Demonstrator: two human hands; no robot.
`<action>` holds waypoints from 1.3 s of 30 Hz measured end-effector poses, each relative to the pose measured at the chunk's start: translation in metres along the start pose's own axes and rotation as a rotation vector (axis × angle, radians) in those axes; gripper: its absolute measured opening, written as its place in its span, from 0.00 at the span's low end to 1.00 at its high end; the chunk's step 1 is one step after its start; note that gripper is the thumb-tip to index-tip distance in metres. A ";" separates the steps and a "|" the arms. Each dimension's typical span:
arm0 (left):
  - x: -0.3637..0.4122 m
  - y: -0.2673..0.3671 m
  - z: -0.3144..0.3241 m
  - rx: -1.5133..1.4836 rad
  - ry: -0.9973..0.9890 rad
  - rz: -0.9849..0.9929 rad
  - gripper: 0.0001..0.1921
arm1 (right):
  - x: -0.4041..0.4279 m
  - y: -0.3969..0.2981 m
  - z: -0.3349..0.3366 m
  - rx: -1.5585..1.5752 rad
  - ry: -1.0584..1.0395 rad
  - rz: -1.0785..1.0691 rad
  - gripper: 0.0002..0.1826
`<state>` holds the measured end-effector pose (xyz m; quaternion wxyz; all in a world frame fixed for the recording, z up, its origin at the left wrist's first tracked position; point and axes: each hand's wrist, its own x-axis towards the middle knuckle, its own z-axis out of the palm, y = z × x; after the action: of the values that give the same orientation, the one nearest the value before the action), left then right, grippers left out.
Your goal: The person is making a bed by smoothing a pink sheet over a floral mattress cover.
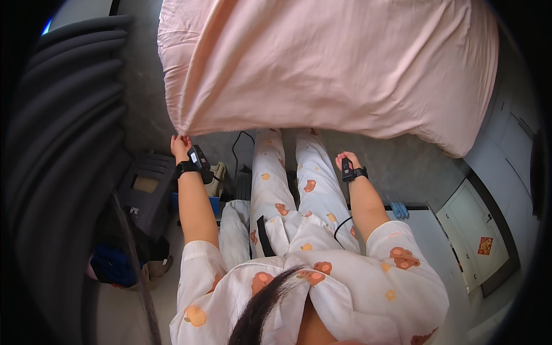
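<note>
A wide pink fabric cover [310,64] spreads across the top of the view, with creases running through it and a bulging right corner. My left hand [181,144] pinches its near left corner, where the folds draw together. Lower right of the cover's near edge, my right hand [347,159] hangs apart from the cloth. Its fingers are partly curled and nothing shows in them, though the device on the wrist hides part of the hand. Each wrist wears a black strap with a small device, one on the left [198,157] and one on the right [347,169].
Dark pleated curtains [73,86] hang at left. Below them stand a dark grey plastic box [148,189] and a blue bag [110,265]. A black cable [235,144] lies near my legs. Blue bottles [400,210] stand at right, before a white door [470,233].
</note>
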<state>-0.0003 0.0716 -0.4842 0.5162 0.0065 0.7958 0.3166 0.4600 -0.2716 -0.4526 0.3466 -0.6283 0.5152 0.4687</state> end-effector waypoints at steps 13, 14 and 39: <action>-0.139 0.017 0.106 0.098 -0.711 -0.068 0.21 | -0.173 -0.010 0.260 -0.376 -0.956 -0.289 0.19; -0.161 0.030 0.117 0.080 -0.764 -0.093 0.21 | -0.181 -0.001 0.269 -0.384 -0.942 -0.323 0.19; -0.071 0.223 0.170 0.495 -0.683 0.028 0.18 | -0.203 0.032 0.528 -0.761 -0.496 -0.924 0.24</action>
<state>0.1029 0.3107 -0.3574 0.7288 0.2458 0.6307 0.1028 0.3003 0.2716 -0.4287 0.3743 -0.7371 -0.1059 0.5525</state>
